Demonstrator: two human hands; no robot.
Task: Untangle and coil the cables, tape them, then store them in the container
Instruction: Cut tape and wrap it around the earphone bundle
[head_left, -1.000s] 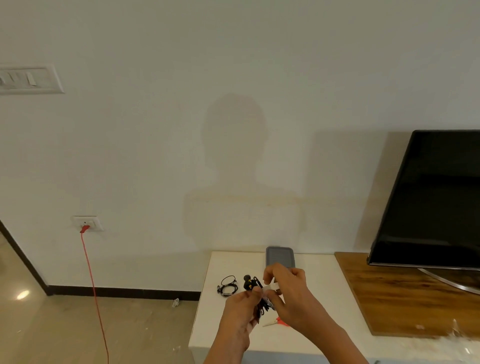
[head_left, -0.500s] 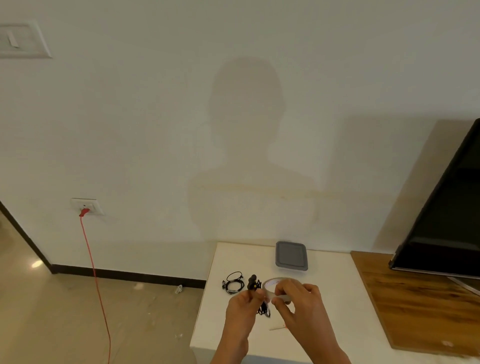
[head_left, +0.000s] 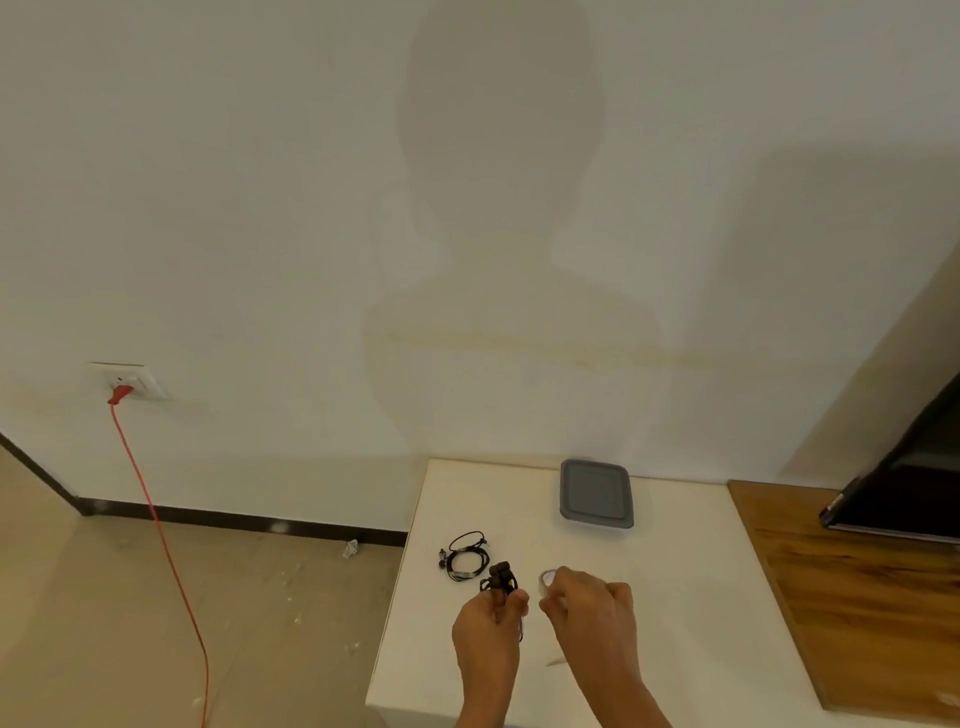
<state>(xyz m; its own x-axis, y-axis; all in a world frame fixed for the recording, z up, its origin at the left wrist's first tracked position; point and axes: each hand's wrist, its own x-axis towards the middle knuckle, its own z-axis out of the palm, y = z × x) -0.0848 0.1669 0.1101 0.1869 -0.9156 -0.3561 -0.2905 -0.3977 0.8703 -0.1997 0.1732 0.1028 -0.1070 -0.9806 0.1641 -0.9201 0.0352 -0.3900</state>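
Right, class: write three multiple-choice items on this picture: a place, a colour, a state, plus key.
1. Where is the grey container? A on the floor; B on the white table near the wall; C in a hand.
2. The cord plugged into the wall socket is: A red; B blue; C green.
3. The left hand: A lies flat; B hangs idle; C grips a black cable bundle.
Key: B, it sits at the table's far edge; A, red from plug to floor; C, fingers curl round it.
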